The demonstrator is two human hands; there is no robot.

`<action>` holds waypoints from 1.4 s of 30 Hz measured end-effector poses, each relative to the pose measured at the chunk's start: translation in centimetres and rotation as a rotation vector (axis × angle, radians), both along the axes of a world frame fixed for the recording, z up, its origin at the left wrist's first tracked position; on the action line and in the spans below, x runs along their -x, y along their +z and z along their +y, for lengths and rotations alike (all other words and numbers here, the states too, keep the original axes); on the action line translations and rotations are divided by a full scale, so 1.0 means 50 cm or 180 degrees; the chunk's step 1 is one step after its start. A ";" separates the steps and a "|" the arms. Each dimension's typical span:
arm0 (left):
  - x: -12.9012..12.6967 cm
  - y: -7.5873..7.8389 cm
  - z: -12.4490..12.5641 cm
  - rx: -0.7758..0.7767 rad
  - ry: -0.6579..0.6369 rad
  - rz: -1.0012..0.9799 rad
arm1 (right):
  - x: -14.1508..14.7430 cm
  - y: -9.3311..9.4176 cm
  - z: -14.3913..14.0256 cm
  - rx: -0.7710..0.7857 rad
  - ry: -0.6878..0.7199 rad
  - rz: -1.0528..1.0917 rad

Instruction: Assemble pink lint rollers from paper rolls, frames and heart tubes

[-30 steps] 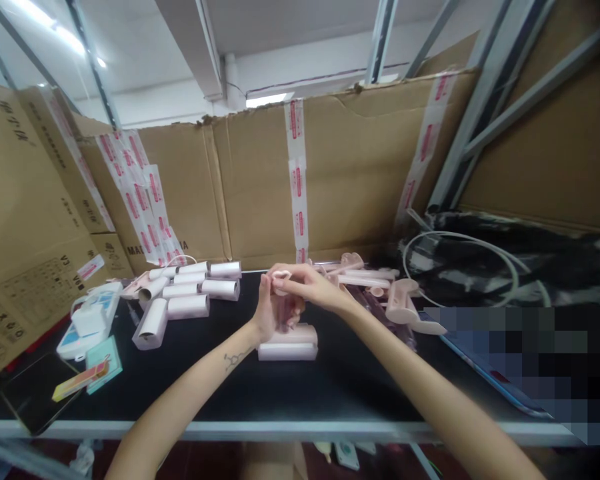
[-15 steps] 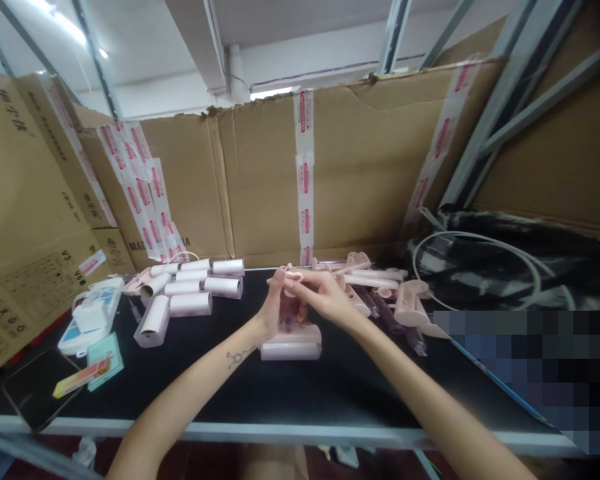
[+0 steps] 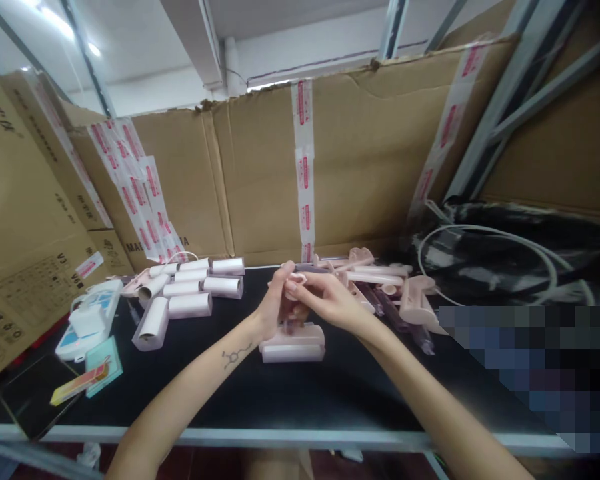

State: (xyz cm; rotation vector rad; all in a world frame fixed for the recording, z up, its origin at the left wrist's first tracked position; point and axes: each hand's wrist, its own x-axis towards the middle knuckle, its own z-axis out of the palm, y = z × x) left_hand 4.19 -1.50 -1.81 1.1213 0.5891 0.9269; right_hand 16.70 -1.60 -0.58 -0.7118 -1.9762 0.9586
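My left hand (image 3: 275, 303) and my right hand (image 3: 325, 300) meet above the middle of the black table (image 3: 260, 393). Together they grip a small pink plastic part (image 3: 296, 277), with a translucent pink piece between the palms, mostly hidden by fingers. Just below the hands lie two white paper rolls (image 3: 294, 343) side by side. A pile of pink roller handles (image 3: 380, 280) lies to the right of my right hand. A group of several white rolls (image 3: 190, 293) lies to the left.
Cardboard walls (image 3: 260, 180) close off the back and left. A white charger on a blue-white box (image 3: 87, 320), a teal card (image 3: 97, 363) and a dark phone (image 3: 25, 397) lie at the left edge. Black bagged material with a white cable (image 3: 500, 260) fills the right.
Both hands stayed together on the pink part, the fingers shifting slightly around it. The camera moved a little; the rolls and handles have not moved.
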 end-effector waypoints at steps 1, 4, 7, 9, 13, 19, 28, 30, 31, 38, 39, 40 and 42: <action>0.000 0.000 0.000 0.0030 0.0031 -0.0001 | 0.001 0.000 -0.002 0.0069 0.0014 0.0011; -0.003 -0.006 -0.002 0.0157 0.0248 -0.0002 | 0.010 -0.001 -0.013 0.0103 -0.0166 0.0109; -0.009 -0.015 -0.005 0.0225 0.0520 -0.0053 | 0.018 -0.003 -0.022 -0.0070 -0.0304 0.0142; -0.012 -0.021 -0.005 0.0181 0.0603 -0.0077 | 0.019 -0.007 -0.023 -0.0182 -0.0300 0.0109; -0.010 -0.031 0.002 0.0133 0.0459 -0.0087 | 0.012 -0.017 -0.014 -0.0054 -0.0227 0.0109; 0.014 -0.042 0.015 0.0139 -0.0309 -0.0036 | -0.006 -0.042 0.014 0.0013 0.0010 0.0637; -0.003 -0.056 0.011 0.0287 0.0095 -0.0041 | 0.001 -0.049 0.010 -0.0607 -0.0536 0.0714; -0.011 -0.055 0.009 0.0290 0.0267 0.0100 | -0.001 -0.048 0.007 -0.0766 -0.0551 0.0690; -0.015 -0.054 0.007 0.0267 0.0384 0.0128 | -0.002 -0.047 0.006 -0.0825 -0.0534 0.0649; -0.030 -0.048 -0.006 0.0262 0.0908 0.0120 | 0.007 -0.038 -0.001 -0.0891 -0.0650 0.0520; -0.030 -0.047 -0.007 0.0284 0.0931 0.0132 | 0.010 -0.037 -0.002 -0.0926 -0.0727 0.0495; -0.030 -0.046 -0.007 0.0303 0.0947 0.0150 | 0.013 -0.036 -0.004 -0.1012 -0.0796 0.0446; -0.030 -0.045 -0.006 0.0335 0.0958 0.0199 | 0.016 -0.033 -0.006 -0.1288 -0.0869 0.0330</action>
